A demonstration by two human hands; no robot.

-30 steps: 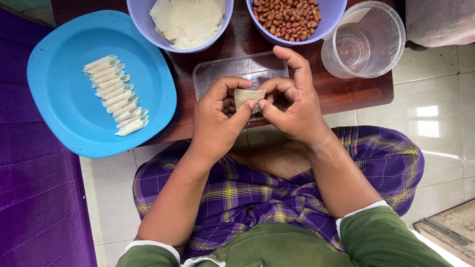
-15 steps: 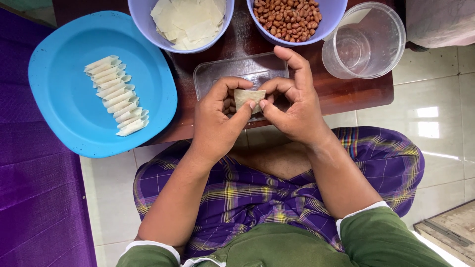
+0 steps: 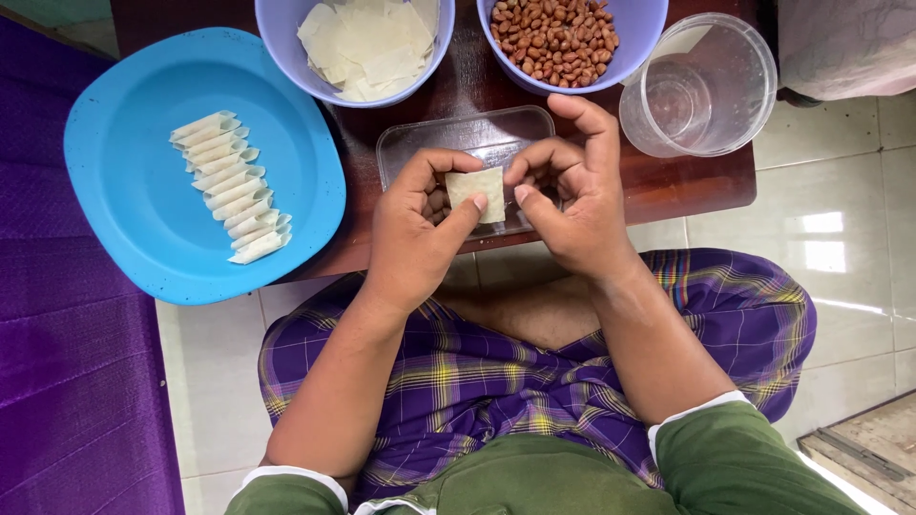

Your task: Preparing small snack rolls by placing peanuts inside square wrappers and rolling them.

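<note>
we held a small pale square pastry wrapper (image 3: 477, 191) between both hands, just above a clear shallow rectangular plastic tray (image 3: 458, 138) on the dark brown wooden board (image 3: 687, 181). left hand (image 3: 415, 234): thumb lay across the wrapper's lower edge, forefinger curled over its left side, pinching it. right hand (image 3: 582, 205): thumb and bent fingertips pressed on the right edge, forefinger raised and free. whether anything sat inside the sheet we could not tell. we judged the wrapper very light, thin and limp, likely to tear or crease if pulled; best taken at opposite edges with fingertip pads, light pressure only. just beyond the hands stood a lilac bowl of stacked pale wrapper sheets (image 3: 367, 48) and a lilac bowl of brown peanuts (image 3: 558, 38); a clear empty plastic cup (image 3: 697, 86) sat near the right hand, close to the board's right end. to the left a round blue plastic plate (image 3: 124, 219) overhung the board's near edge and carried a row of rolled white pastry sticks (image 3: 229, 186). open room was narrow: the tray's rim under the fingers, bowls beyond them, our lap in purple checked cloth (image 3: 458, 381) below. the tiled floor (image 3: 840, 229) lay to the right.
</note>
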